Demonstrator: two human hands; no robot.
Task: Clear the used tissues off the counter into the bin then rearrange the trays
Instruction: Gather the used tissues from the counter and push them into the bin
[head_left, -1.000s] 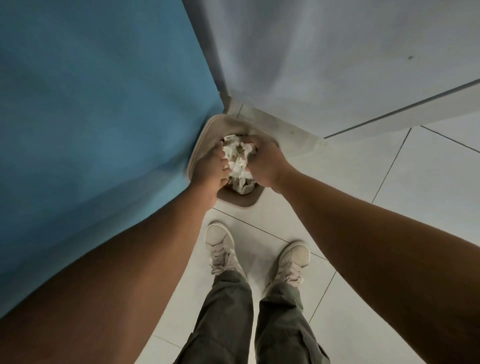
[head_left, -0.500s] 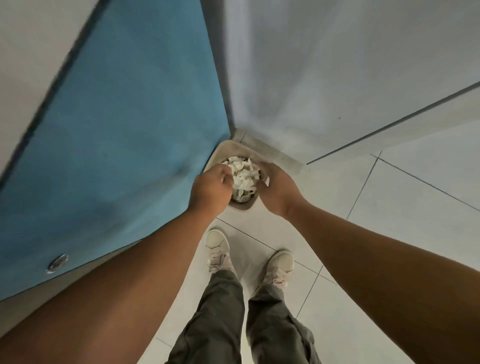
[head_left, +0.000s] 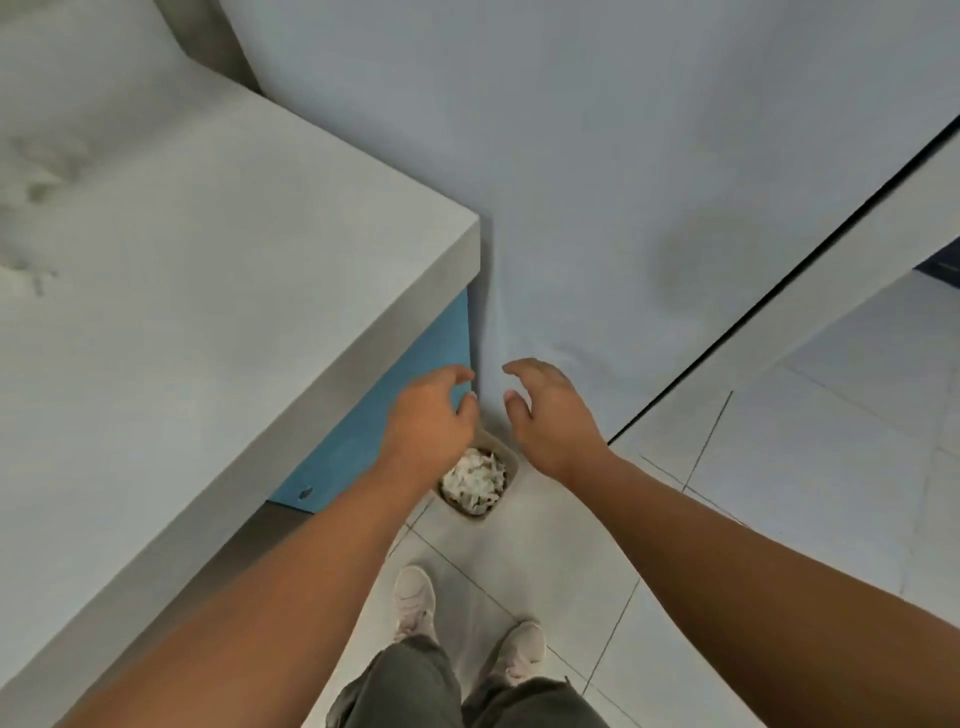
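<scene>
Head view: your left hand (head_left: 426, 415) and right hand (head_left: 550, 415) hang above the bin (head_left: 511, 470), both empty, fingers loosely spread. The tissues (head_left: 475, 480) sit in the bin on the floor, tucked in the corner beside the counter (head_left: 208, 322). They look white, crumpled, heaped to the rim. Expect them to be light, soft and springy; if any spill, pinch the whole wad from above. No trays show clearly here.

Empty hands (head_left: 428, 421) (head_left: 553, 415) above tissue-filled bin (head_left: 506, 460)
</scene>
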